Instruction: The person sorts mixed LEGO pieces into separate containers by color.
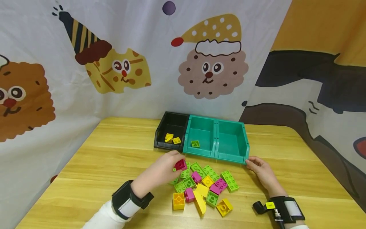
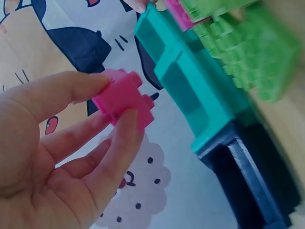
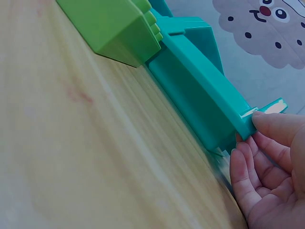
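My left hand [image 1: 161, 168] pinches a pink toy brick [image 2: 125, 98] between thumb and fingers, raised over the left side of the brick pile. In the head view that pink brick [image 1: 180, 164] is partly covered by the fingers. My right hand [image 1: 263, 174] grips the front right corner of the right teal bin [image 1: 233, 140]; in the right wrist view the thumb lies on the bin's rim [image 3: 248, 119] with fingers beneath. Below the bins lie several loose bricks: green [image 1: 229, 181], pink [image 1: 221, 183] and yellow [image 1: 202, 190].
A black bin [image 1: 156, 140] holding a few yellow bricks [image 1: 169, 137] stands at the left of the row. The middle teal bin [image 1: 200, 122] has one green brick [image 1: 195, 143] in it. Behind the wooden table [image 1: 114, 143] hangs a printed cloth [image 1: 160, 105].
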Demonstrator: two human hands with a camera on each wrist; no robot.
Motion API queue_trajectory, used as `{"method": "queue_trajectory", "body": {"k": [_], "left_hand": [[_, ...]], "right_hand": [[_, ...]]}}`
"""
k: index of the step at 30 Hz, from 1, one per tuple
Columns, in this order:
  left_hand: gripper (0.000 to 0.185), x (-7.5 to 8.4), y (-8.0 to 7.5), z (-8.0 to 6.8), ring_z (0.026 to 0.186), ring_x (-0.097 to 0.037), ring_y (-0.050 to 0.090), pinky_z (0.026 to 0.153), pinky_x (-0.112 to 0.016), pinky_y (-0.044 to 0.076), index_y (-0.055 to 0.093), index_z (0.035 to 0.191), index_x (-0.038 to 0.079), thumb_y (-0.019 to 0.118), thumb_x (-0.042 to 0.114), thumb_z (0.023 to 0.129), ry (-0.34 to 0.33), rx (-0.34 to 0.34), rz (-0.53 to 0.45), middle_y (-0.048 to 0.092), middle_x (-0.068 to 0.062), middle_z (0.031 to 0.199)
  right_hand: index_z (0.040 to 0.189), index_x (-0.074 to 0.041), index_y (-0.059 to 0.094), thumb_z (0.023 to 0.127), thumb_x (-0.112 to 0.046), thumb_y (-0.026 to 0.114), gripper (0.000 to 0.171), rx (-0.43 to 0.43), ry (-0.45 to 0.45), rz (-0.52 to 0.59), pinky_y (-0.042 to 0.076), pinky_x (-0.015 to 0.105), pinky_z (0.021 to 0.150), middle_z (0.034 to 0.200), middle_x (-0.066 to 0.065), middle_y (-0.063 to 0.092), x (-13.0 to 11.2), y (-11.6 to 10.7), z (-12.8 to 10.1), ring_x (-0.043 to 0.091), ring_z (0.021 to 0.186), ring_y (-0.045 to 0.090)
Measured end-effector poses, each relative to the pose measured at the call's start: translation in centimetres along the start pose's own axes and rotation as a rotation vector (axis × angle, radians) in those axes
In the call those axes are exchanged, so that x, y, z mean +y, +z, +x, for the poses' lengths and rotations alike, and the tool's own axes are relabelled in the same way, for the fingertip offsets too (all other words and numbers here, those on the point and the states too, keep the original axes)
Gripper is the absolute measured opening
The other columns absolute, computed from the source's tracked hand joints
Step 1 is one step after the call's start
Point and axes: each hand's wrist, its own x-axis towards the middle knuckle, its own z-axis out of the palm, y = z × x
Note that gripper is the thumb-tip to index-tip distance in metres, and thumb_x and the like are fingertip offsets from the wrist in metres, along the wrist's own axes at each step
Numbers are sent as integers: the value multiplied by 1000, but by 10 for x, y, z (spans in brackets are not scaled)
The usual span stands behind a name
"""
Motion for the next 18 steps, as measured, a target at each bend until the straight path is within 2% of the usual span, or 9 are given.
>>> {"method": "queue_trajectory", "body": {"k": [3, 9, 18], "left_hand": [[34, 8, -5, 14, 86, -15, 60, 76, -20, 54, 63, 115, 4, 72, 11, 83, 12, 14, 5, 62, -6, 103], [34, 21, -7, 43, 86, -13, 58, 74, -16, 52, 62, 117, 6, 70, 16, 86, 32, 23, 5, 61, -4, 103], [38, 28, 10, 87, 94, -14, 59, 79, -17, 52, 57, 124, 8, 66, 21, 90, 41, 34, 38, 61, -6, 111]], "right_hand": [[111, 7, 56, 96, -25, 56, 36, -2, 4, -5, 49, 15, 76, 87, -18, 58, 1, 0, 0, -3, 84, 57], [111, 8, 55, 96, -27, 56, 38, -8, 3, -13, 49, 16, 76, 88, -16, 58, 1, 0, 0, -2, 84, 57], [109, 6, 57, 96, -24, 56, 33, -1, -6, -1, 49, 15, 75, 86, -20, 59, -1, -1, 0, -2, 83, 58]]}}
